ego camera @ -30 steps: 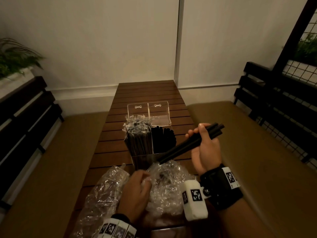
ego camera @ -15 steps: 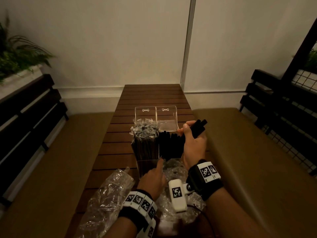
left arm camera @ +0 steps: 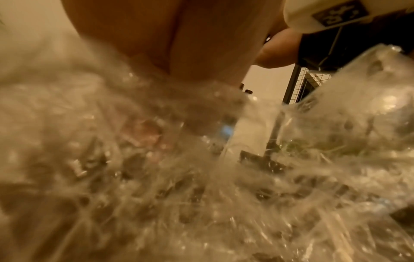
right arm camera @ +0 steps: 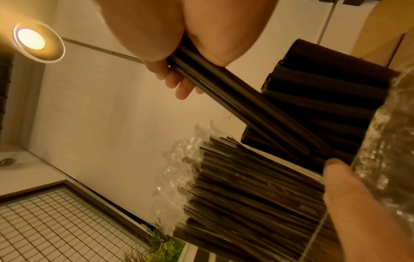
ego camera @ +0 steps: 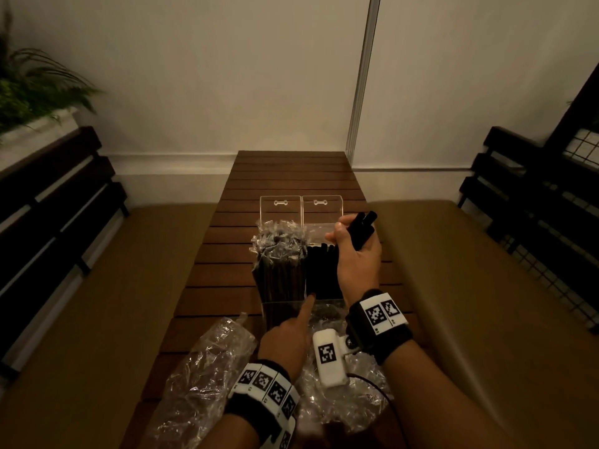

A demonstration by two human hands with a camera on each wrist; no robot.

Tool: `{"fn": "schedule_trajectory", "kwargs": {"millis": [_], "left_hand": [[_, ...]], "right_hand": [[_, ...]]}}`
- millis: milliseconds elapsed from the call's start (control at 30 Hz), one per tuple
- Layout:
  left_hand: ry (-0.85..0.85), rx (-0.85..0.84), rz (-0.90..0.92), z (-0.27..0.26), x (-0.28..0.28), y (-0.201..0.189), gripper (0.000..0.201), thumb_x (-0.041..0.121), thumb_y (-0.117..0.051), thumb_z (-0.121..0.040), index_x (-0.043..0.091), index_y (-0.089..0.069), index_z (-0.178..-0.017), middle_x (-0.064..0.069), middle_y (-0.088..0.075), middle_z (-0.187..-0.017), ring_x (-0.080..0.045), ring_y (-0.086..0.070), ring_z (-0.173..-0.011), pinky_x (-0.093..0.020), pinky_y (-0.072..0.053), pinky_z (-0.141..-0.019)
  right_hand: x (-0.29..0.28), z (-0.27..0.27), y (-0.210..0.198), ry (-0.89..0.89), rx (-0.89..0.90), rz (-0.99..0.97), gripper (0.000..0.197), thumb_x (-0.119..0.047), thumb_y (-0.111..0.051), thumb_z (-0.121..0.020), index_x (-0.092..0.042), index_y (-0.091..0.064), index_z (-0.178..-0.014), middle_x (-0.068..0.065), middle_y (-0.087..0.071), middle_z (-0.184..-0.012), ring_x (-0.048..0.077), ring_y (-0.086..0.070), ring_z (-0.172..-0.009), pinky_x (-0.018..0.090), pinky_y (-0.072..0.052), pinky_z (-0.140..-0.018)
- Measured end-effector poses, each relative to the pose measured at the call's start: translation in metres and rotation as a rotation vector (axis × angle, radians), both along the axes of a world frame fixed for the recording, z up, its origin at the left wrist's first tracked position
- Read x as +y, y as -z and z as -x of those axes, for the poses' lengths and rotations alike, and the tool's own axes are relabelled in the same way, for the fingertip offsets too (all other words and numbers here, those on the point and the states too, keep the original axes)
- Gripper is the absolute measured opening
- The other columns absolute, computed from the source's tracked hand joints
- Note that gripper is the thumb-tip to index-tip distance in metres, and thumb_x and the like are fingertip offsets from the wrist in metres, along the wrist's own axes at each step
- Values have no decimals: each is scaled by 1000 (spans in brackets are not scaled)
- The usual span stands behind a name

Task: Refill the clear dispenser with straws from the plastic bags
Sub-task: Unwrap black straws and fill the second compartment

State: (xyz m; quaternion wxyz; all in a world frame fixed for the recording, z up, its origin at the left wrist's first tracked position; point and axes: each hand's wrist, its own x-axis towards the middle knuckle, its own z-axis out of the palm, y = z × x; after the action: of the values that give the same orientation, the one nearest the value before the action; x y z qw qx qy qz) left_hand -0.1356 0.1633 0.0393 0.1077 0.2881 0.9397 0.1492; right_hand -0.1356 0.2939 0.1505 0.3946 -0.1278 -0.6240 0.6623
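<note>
The clear dispenser (ego camera: 282, 314) stands mid-table with both lids (ego camera: 280, 207) tipped back. Its left compartment holds thin wrapped straws (ego camera: 278, 254), its right one fat black straws (ego camera: 321, 270). My right hand (ego camera: 356, 257) grips a small bundle of black straws (ego camera: 364, 226), upright with the lower ends down among those in the right compartment. The right wrist view shows that bundle (right arm camera: 235, 99) running into the stack (right arm camera: 325, 92), beside the thin straws (right arm camera: 246, 186). My left hand (ego camera: 291, 328) touches the dispenser's front wall with a straight forefinger (right arm camera: 358, 203). Two crumpled plastic bags (ego camera: 201, 384) (ego camera: 350, 400) lie near me.
The slatted wooden table (ego camera: 291, 176) is narrow, with cushioned benches (ego camera: 470, 286) on both sides and dark slatted backrests (ego camera: 48, 222). A white wall stands beyond the table's far end. The crumpled plastic (left arm camera: 201, 195) fills the left wrist view under my palm.
My right hand swung the straw bundle from a slant above the table to upright over the right compartment. My left hand left the bag and reached forward to the dispenser's front.
</note>
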Motion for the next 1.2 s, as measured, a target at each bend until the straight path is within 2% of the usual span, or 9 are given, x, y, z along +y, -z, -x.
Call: {"fn": "schedule_trajectory", "kwargs": {"millis": [100, 267, 333, 467, 633, 933, 1000, 1100, 1200], "left_hand": [[-11, 15, 12, -2, 1, -1, 81, 15, -43, -97, 37, 12, -152, -8, -67, -103, -27, -67, -85, -38, -52, -68], [-21, 41, 33, -7, 3, -4, 82, 14, -42, -97, 34, 16, -151, -7, -64, -109, -27, -66, -91, -37, -51, -70], [-24, 54, 42, -8, 4, -5, 81, 12, -41, -97, 32, 15, -152, -6, -63, -111, -26, -65, -92, -37, -51, -71], [-40, 75, 44, -7, 8, -5, 80, 7, -42, -96, 30, 9, -154, -5, -63, -115, -26, -65, -96, -37, -52, -75], [-42, 115, -2, -3, 8, 4, 74, 14, -43, -98, 32, 1, -154, -2, -60, -119, -23, -66, -94, -36, -52, -72], [-29, 140, -61, 0, 7, 10, 70, 14, -50, -98, 30, -13, -154, 7, -37, -153, -23, -65, -109, -36, -55, -79], [-29, 147, -77, -1, 7, 11, 67, 17, -51, -98, 30, -15, -154, 9, -34, -155, -22, -66, -108, -35, -55, -78], [-32, 142, -106, -1, 7, 11, 55, 25, -47, -100, 28, -26, -150, 11, -39, -152, -21, -68, -105, -35, -57, -77], [-53, 155, -68, -1, 9, 8, 43, 18, -44, -99, 24, -40, -142, 10, -45, -146, -23, -69, -96, -38, -58, -74]], "right_hand": [[-4, -1, 9, -38, -22, -48, 16, -12, -59, -96, -27, -60, -91, -6, -67, -75, 9, -68, -75, 31, -57, -73], [-5, 3, 13, -49, -40, -129, 21, -18, -59, -96, -37, -60, -91, 9, -68, -88, 20, -69, -84, 44, -60, -78], [-5, 3, 13, -64, -32, -158, 24, -18, -59, -96, -40, -60, -89, 11, -68, -89, 22, -69, -85, 45, -60, -78], [-2, 1, 12, -109, -24, -113, 18, -12, -59, -97, -29, -60, -92, 8, -67, -86, 14, -69, -79, 36, -60, -74], [5, 3, 14, -91, -28, -55, 12, -14, -61, -96, -26, -60, -92, -2, -69, -78, 13, -70, -78, 39, -59, -78], [8, -1, 14, -105, -15, -86, 5, -16, -62, -95, -21, -61, -94, 17, -69, -89, 17, -71, -81, 37, -59, -80], [8, -1, 18, -112, -34, -118, 5, -16, -62, -96, -21, -61, -95, 14, -70, -89, 17, -71, -82, 36, -58, -81], [5, -1, 29, -131, -130, -200, 7, -26, -64, -93, -32, -62, -91, 1, -72, -88, 16, -70, -89, 47, -57, -86], [-1, -3, 37, -148, -203, -297, 2, -31, -64, -92, -33, -63, -93, -4, -70, -90, 14, -68, -91, 49, -56, -85]]}}
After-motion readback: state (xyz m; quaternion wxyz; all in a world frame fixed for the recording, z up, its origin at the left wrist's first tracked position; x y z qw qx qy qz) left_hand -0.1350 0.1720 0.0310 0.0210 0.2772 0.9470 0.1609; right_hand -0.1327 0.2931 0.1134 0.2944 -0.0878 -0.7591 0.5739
